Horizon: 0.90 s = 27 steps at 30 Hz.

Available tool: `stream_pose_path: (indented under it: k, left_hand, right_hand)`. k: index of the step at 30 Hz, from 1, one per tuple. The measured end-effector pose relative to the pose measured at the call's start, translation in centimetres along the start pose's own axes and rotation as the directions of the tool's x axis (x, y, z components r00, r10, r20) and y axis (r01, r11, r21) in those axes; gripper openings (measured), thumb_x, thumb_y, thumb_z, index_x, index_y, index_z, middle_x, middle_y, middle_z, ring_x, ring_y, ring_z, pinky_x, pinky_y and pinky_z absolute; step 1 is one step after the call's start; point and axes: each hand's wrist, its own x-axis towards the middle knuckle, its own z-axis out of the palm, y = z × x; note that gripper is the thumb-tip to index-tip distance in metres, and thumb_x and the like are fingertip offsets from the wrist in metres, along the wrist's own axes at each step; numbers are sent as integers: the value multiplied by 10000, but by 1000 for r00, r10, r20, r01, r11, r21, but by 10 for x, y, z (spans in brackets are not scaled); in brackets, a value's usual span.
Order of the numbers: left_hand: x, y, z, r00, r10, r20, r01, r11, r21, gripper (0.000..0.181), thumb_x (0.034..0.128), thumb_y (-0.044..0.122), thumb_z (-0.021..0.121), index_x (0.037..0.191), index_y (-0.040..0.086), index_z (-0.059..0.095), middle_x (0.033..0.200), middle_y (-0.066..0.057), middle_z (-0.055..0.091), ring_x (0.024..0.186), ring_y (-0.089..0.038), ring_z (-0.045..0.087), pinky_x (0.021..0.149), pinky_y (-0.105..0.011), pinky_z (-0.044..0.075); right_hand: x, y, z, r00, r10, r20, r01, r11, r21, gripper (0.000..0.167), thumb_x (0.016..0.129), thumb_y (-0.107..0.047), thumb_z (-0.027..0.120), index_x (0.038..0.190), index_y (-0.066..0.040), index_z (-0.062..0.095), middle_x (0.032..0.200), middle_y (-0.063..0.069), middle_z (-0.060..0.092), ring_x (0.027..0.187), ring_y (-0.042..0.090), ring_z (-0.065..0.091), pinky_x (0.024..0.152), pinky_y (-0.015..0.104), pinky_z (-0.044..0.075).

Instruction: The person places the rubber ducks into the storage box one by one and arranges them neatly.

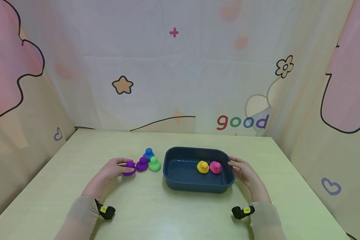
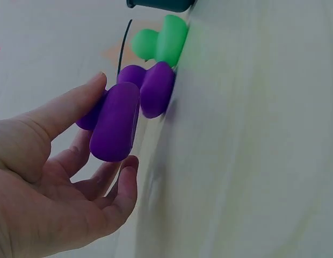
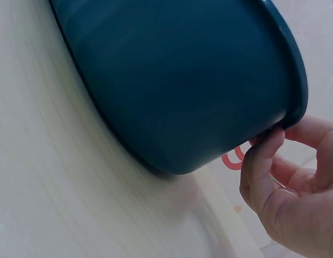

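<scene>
My left hand (image 1: pixel 111 169) pinches a purple rubber duck (image 2: pixel 115 123) between thumb and fingers, left of the other toys. A second purple duck (image 1: pixel 142 164) sits just beside it, with a green duck (image 1: pixel 154 164) and a blue duck (image 1: pixel 148 154) close by. My right hand (image 1: pixel 244 170) holds the right end of a dark blue tub (image 1: pixel 195 186) at its rim, fingertips over the edge. Inside the tub, towards its right end, a yellow duck (image 1: pixel 202 167) and a pink duck (image 1: pixel 215 167) sit side by side. Only the tub's outer wall shows in the right wrist view.
A pale wood-look table (image 1: pixel 168 216) carries everything. Behind it hangs a printed cloth backdrop (image 1: pixel 156 66), which also closes off both sides. Each wrist wears a small black camera, such as the left one (image 1: pixel 108 212).
</scene>
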Motion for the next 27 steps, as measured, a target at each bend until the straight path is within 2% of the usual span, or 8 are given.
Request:
stream_pose_path:
  k: [7,15,27]
  left_hand:
    - [0,2,-12,1000,0,1,0,999,-48,567,911,155,689,1404,-29,478,1397,-268,505,1283,-412,473,1080,-536,378]
    - [10,6,-19,999,44,13,-43,998,-54,540,941,133,639,1415,-48,455,1408,-280,499,1279,-401,498,1098,-518,391]
    - [23,7,-22,998,42,45,-39,997,-62,551,979,157,584,1460,-31,391,1473,-273,423,1325,-407,447,1122,-515,364]
  right_hand:
    - [0,0,0,1000,-5,5,5,1000,-7,539,990,-151,531,1446,64,339,939,-181,632,794,10,622,758,160,518]
    - [0,1,0,1000,-15,7,15,1000,-4,493,992,-153,532,1420,45,387,944,-182,632,790,12,622,754,162,521]
    - [-2,-1,0,1000,-13,6,13,1000,12,456,985,-133,531,1396,31,418,919,-170,645,761,18,617,738,163,520]
